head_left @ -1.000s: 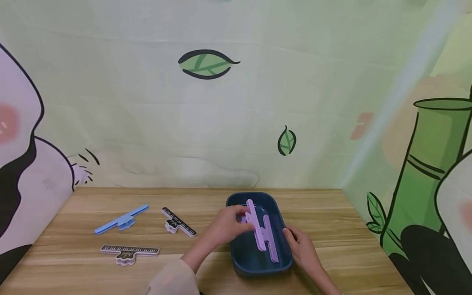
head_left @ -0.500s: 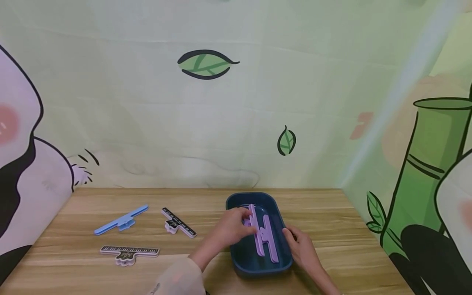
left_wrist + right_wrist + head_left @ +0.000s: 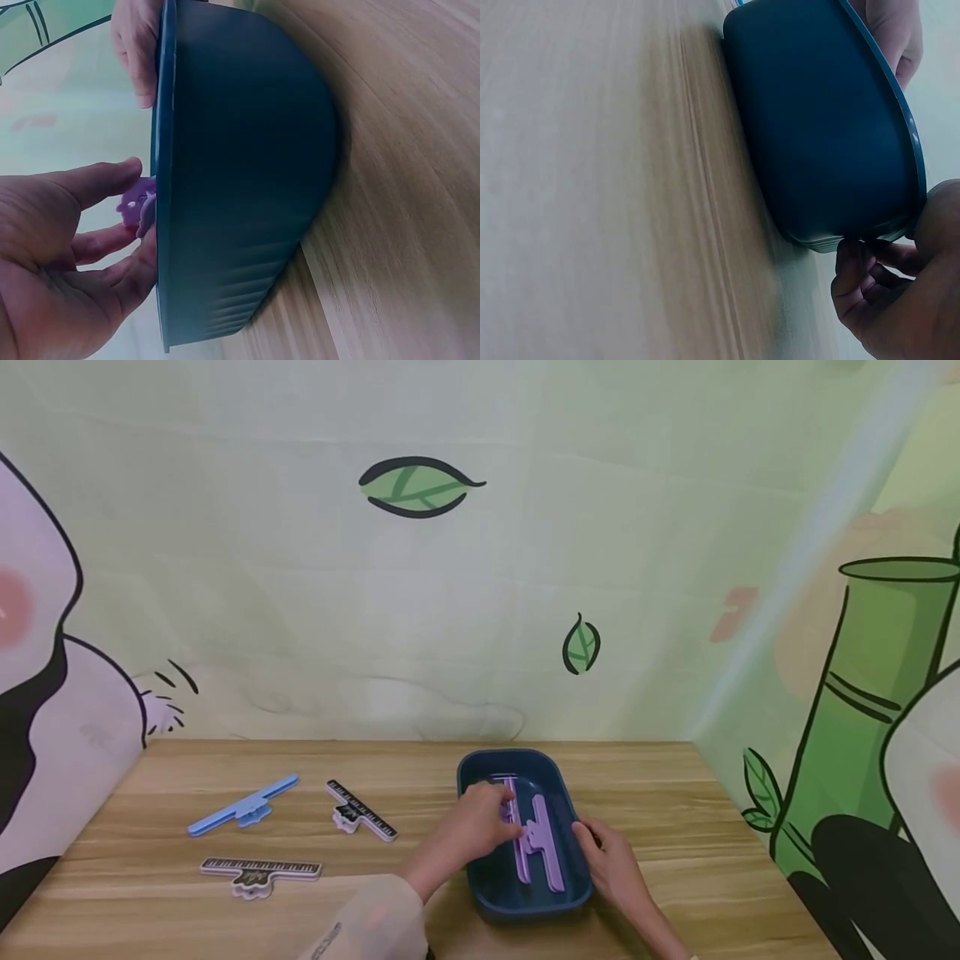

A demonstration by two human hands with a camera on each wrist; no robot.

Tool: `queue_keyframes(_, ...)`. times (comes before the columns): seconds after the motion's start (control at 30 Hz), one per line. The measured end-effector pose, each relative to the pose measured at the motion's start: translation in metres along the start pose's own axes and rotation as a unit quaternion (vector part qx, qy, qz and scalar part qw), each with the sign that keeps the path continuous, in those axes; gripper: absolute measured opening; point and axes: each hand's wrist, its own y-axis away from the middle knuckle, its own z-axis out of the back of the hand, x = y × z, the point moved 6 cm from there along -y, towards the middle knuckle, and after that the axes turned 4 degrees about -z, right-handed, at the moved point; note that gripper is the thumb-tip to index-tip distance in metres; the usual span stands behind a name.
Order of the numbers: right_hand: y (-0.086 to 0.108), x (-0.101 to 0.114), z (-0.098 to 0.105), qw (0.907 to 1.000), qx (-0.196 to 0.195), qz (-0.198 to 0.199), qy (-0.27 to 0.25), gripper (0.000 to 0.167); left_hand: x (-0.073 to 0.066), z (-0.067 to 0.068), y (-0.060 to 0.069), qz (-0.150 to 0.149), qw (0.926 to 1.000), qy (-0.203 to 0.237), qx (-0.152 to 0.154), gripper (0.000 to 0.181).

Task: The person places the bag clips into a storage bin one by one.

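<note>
Inside the dark blue bin (image 3: 491, 893) on the right part of the table lie two purple clips. The left hand (image 3: 480, 822) reaches over the bin's left side and pinches the left purple clip (image 3: 522, 860); in the left wrist view, thumb and fingers of the left hand (image 3: 67, 255) are around a purple piece (image 3: 139, 202) at the rim. The other purple clip (image 3: 551, 852) lies beside it, untouched. At the bin's right side, the right hand (image 3: 617, 868) holds the rim; in the right wrist view the right hand (image 3: 900, 292) has curled fingers against the wall.
On the table (image 3: 675, 827) to the left lie a blue clip (image 3: 243, 808), a piano-pattern clip (image 3: 362, 811) near the bin, and another piano-pattern clip (image 3: 261, 870) nearer the front. A printed cloth (image 3: 300, 568) hangs behind the table.
The left hand has lowered its purple clip deeper into the bin, to the left of the other one. The right hand stays at the rim.
</note>
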Motion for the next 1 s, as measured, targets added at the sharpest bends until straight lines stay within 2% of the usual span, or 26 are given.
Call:
queue_keyframes(0.5, 0.001, -0.001, 0.000, 0.9999, 0.006, -0.003, -0.010, 0.028, 0.001, -0.010, -0.010, -0.009, 0.9992, -0.036, 0.012, 0.047)
queue_keyframes(1.0, 0.000, 0.000, 0.000, 1.0000, 0.007, -0.001, -0.003, 0.028, -0.006, -0.020, -0.018, -0.010, 0.9994, -0.029, 0.012, 0.048)
